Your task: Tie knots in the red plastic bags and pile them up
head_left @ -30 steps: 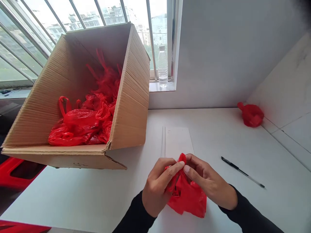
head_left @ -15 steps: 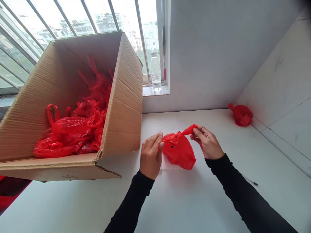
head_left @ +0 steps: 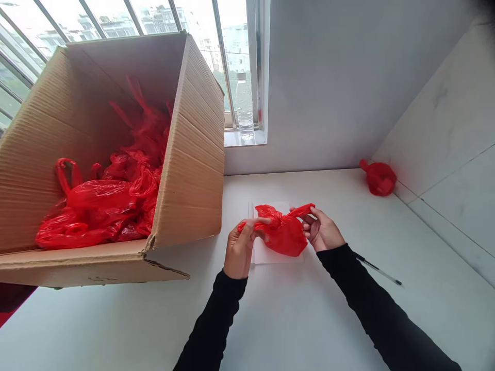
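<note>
A small red plastic bag (head_left: 284,234) is held just above a white sheet of paper (head_left: 266,252) on the white table (head_left: 294,319). My left hand (head_left: 240,247) pinches the bag's left handle. My right hand (head_left: 323,232) pinches the right handle, and the two handles are pulled apart sideways. Both arms wear black sleeves.
A big open cardboard box (head_left: 189,170) with several red bags (head_left: 104,201) inside stands at the left. Another tied red bag (head_left: 379,178) lies in the far right corner by the wall. A black pen (head_left: 379,270) lies right of my right arm. A water bottle (head_left: 244,105) stands on the window sill.
My hands moved away from me with the bag, from a close bunched grip to holding its two handles apart over the paper. The view shifted slightly.
</note>
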